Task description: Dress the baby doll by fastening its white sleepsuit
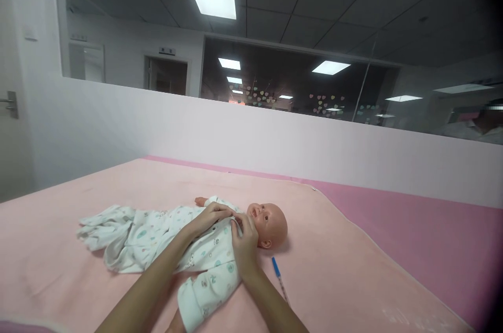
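Observation:
A baby doll (271,223) lies on its back, head to the right, dressed in a long white printed baby gown (157,228) with small green and grey figures. At the neckline, my left hand (210,217) rests on the chest with its fingers bent onto the cloth's front edge. My right hand (245,241) pinches the collar beside the doll's chin. The two hands' fingertips nearly meet there; any fastener between them is hidden. One sleeve (210,291) reaches toward me, and a doll hand (201,201) shows from the far sleeve.
A slim stick with a blue end (276,267) lies right of my right forearm, partly hidden by it. The pink mat (338,265) covers the table over a darker pink surface (432,238). Behind stands a white half wall (275,139) with windows; a person shows at far right.

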`<state>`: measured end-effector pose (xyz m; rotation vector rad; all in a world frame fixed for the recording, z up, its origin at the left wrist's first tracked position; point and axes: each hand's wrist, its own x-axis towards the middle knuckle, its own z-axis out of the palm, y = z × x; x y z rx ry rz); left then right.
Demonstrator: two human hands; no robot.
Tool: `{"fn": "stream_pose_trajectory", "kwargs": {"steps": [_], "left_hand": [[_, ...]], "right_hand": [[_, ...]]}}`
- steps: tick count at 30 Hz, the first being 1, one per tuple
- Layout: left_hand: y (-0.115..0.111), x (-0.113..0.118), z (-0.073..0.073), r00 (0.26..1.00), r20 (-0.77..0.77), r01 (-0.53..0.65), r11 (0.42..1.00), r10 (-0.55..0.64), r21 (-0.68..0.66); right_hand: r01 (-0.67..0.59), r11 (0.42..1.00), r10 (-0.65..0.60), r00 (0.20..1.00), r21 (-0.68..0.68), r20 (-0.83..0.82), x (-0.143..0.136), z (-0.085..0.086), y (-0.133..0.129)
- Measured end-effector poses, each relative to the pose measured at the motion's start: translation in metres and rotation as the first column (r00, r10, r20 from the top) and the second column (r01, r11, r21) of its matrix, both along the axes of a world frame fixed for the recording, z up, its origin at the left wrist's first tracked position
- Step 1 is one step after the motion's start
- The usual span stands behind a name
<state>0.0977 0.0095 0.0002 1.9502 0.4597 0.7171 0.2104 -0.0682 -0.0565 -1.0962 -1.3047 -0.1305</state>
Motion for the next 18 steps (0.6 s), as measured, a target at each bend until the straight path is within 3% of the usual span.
{"fn": "stream_pose_trajectory", "kwargs": {"steps": [7, 18], "left_hand": [[-0.0042, -0.0042, 0.0057, 0.993, -0.077, 0.094, 0.995, -0.090, 0.045], [-0.0021, -0.0040, 0.0010, 0.993, -0.119, 0.001, 0.987, 0.019, 0.163]], "right_hand": [[-0.013, 1.000, 0.013, 1.000, 0.000, 0.011, 0.0001, 0.0034, -0.0031], [-0.019, 1.000, 0.017, 0.998, 0.025, 0.068, -0.0006, 0.0040, -0.0038]]}}
